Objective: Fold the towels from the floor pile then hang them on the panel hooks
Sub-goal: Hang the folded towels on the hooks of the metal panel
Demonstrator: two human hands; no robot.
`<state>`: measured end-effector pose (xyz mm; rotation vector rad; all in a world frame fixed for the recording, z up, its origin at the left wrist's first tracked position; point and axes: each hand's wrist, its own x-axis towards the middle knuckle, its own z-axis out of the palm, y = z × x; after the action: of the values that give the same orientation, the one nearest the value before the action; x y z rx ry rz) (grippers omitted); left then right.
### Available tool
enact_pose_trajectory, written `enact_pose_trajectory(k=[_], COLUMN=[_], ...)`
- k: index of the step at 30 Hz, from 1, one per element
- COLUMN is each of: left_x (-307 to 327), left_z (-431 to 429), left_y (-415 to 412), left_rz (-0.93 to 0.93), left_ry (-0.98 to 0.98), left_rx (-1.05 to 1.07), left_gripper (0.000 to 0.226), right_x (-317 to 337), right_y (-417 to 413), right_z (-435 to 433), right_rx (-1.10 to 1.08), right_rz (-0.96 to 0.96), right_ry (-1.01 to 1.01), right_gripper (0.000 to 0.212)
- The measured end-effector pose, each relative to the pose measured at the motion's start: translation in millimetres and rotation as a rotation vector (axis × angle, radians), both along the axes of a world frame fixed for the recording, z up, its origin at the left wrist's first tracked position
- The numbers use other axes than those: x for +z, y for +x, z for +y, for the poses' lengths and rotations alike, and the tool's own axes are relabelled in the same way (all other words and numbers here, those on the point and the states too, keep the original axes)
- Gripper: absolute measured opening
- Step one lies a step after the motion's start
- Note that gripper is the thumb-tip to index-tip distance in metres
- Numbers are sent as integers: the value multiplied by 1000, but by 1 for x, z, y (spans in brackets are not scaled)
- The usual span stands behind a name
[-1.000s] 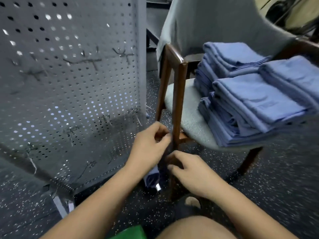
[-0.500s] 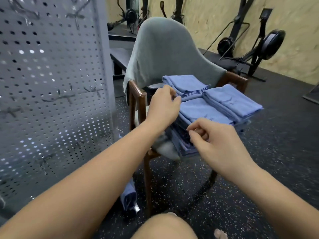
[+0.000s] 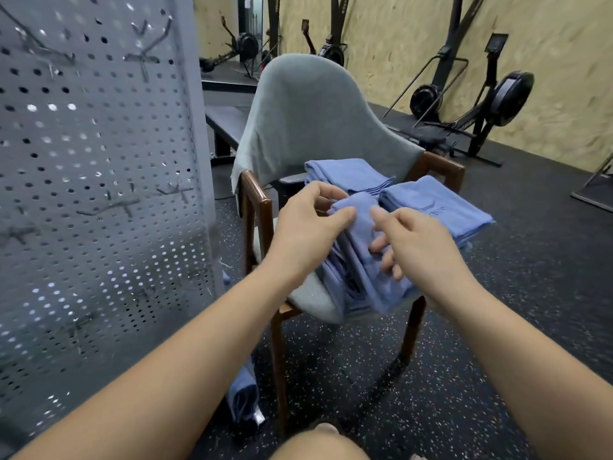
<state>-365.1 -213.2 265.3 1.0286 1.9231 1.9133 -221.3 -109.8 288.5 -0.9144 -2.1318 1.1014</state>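
The step in hand looks like taking the top folded towel point(image 3: 360, 260) off the near pile on the chair point(image 3: 308, 302) so it can go to the panel point(image 3: 99, 194). The left hand point(image 3: 306, 227) pinches its far end, with the thumb meeting curled fingers over the cloth. The right hand point(image 3: 421, 242) has its thumb on top and its fingers bent in against the right edge; it seems to grip, though blur softens the detail.

To do this well, the person should probably keep both grips on the same layers so the fold stays closed. The towel then needs lifting clear of those beneath without dragging them, before the turn left toward the hooks point(image 3: 114, 207).

The towel is a long narrow band. Its long axis runs away from the person, from the seat's front edge toward the chair back, with the far end raised. A bundled towel point(image 3: 245, 393) lies on the floor by the chair leg.
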Motion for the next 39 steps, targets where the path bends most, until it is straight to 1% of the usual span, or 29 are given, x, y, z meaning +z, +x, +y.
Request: enact_pose_trajectory(k=[2, 4, 5, 7, 8, 10, 11, 13, 15, 17, 18, 21, 22, 25, 28, 32, 35, 39], left_x=[0, -3, -7, -17, -25, -45, -56, -79, -104, -128, -140, -179, -191, -225, -254, -285, -301, -310], left_z=[-23, -46, -57, -80, -92, -117, -130, -154, -173, -188, -195, -214, -220, -234, -242, -251, -255, -257], left_y=[19, 36, 44, 57, 62, 69, 71, 70, 62, 50, 43, 25, 22, 23, 25, 18, 5, -15], left_rz=[110, 192, 222, 222, 182, 107, 77, 2, -76, -152, -169, -147, -183, -377, -531, -707, -701, -561], left_ry=[96, 152, 156, 150, 138, 98, 78, 66, 62, 36, 12, -139, -180, -228, -262, -373, -388, -443], left_rx=[-32, -68, -75, -69, -78, -108, -115, -97, 19, 158, 202, 265, 266, 257, 255, 164, 165, 187], left_gripper=[24, 26, 26, 31, 34, 36, 33, 27, 26, 36, 38, 29, 27, 21, 18, 19, 22, 14], right_x=[6, 11, 12, 8, 4, -9, -18, -37, -58, -81, -92, -124, -134, -172, -216, -263, -283, -298], right_y=[-2, -5, -5, -5, -4, -3, -3, -5, -8, -13, -18, -34, -41, -56, -64, -71, -79, -91], right_z=[-7, -18, -26, -42, -50, -62, -68, -81, -94, -104, -109, -121, -125, -132, -137, -145, -151, -163], right_rx=[1, 48, 81, 163, 214, 318, 362, 456, 558, 666, 725, 864, 893, 962, 1022, 1055, 1025, 967], right_rz=[78, 102, 93, 30, -17, -149, -215, -267, -280, -342, -379, -448, -460, -495, -587, -672, -682, -653], right_ry=[-157, -229, -239, -212, -170, 11, 113, 246, 330, 398, 416, 428, 418, 403, 441, 441, 407, 388], right_gripper=[62, 73, 72, 55, 46, 34, 31, 30, 32, 32, 32, 30, 29, 25, 25, 24, 26, 22])
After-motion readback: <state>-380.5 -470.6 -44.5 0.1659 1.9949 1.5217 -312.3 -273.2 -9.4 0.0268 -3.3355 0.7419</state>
